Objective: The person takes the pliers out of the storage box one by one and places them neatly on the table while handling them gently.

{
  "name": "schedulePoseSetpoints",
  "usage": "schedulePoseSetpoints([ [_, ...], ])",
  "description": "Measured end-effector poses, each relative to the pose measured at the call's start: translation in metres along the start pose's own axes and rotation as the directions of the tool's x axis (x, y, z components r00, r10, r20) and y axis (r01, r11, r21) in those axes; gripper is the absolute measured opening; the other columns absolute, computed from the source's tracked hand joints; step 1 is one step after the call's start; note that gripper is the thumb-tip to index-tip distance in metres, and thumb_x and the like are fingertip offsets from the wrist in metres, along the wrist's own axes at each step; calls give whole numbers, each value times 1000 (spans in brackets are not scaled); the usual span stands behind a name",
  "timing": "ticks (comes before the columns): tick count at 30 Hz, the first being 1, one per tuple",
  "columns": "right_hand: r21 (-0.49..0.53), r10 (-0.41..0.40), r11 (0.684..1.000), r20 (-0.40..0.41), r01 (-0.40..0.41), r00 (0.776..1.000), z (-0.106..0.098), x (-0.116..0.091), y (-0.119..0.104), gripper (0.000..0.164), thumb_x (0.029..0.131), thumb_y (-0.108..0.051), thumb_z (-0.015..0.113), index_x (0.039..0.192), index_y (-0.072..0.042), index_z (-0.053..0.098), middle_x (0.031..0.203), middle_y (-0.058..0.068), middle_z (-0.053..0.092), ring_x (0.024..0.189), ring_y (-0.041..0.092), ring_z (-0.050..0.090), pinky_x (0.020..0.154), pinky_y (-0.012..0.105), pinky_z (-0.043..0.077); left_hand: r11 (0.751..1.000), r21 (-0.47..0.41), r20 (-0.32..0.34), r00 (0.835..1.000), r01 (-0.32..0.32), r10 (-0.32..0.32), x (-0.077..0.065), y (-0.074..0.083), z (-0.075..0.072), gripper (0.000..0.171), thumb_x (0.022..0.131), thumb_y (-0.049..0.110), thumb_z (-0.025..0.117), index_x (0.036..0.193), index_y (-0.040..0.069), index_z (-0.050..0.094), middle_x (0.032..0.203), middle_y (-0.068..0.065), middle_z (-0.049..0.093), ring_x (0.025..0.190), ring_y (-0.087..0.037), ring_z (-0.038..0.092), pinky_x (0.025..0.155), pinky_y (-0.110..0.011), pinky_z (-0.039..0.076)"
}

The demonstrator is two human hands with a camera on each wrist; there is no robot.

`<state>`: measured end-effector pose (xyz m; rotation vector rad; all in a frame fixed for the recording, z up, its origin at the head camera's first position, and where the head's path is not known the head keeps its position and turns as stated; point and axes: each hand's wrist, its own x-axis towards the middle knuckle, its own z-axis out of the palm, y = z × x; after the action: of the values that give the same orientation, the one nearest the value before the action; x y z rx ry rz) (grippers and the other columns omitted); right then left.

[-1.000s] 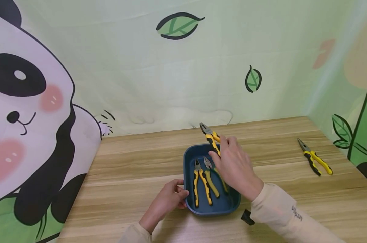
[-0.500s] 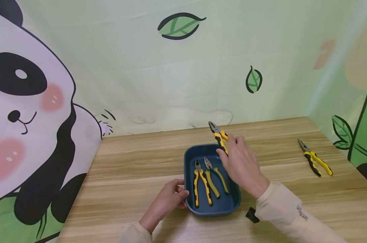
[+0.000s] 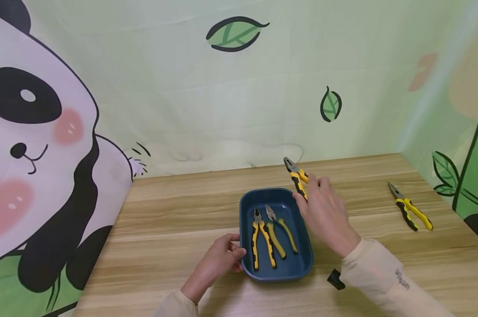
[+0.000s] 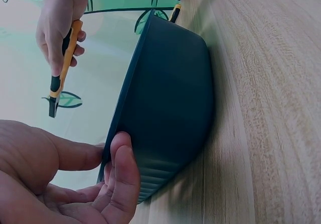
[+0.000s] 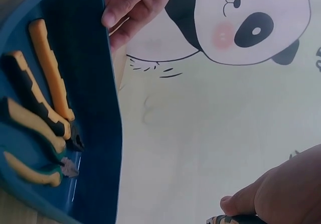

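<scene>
A blue rectangular tray [image 3: 277, 276] stands on the table. My left hand [image 3: 220, 256] pinches its left rim between thumb and fingers, as the left wrist view shows. In the tray lie yellow-and-black-handled pliers [image 3: 255, 244] and, to their right, pliers with yellow-green handles [image 3: 277, 243]. My right hand [image 3: 327, 216] grips another pair of yellow-and-black pliers [image 3: 299, 184] by the handles, raised beside the tray's far right corner. Their jaws point up and away; the palm hides the handle ends. The left wrist view shows these held pliers [image 4: 65, 66] apart from the tray.
Long-nosed pliers [image 3: 401, 200] with yellow-and-black handles lie on the wooden table [image 3: 175, 207] at the far right. A small black object [image 3: 336, 279] shows beside the right sleeve. A printed panda backdrop [image 3: 175, 97] rises behind the table.
My right hand has moved to the right with the pliers, from over the tray to beside its right edge, uncovering the yellow-green-handled pliers. The left hand and tray stay still.
</scene>
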<state>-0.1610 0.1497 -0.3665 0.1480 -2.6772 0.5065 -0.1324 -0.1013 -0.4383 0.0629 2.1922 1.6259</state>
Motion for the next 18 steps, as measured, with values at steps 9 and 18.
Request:
schedulePoseSetpoints([
  [9,-1,29,1000,-8,-29,1000,-2,0,13,58,90,-32,60,128,10,44,98,25,47,62,28,49,39,33,39,1000,5,1,1000,0,0,2,-3,0,43,91,3,57,129,-9,42,89,-19,57,59,-17,60,54,-34,55],
  [18,-1,69,998,6,-69,998,-7,0,25,57,91,-32,58,128,8,43,99,26,46,65,31,50,40,37,39,1000,4,-7,1000,0,0,0,1,2,43,90,2,58,128,-10,42,88,-20,57,58,-16,60,54,-34,55],
])
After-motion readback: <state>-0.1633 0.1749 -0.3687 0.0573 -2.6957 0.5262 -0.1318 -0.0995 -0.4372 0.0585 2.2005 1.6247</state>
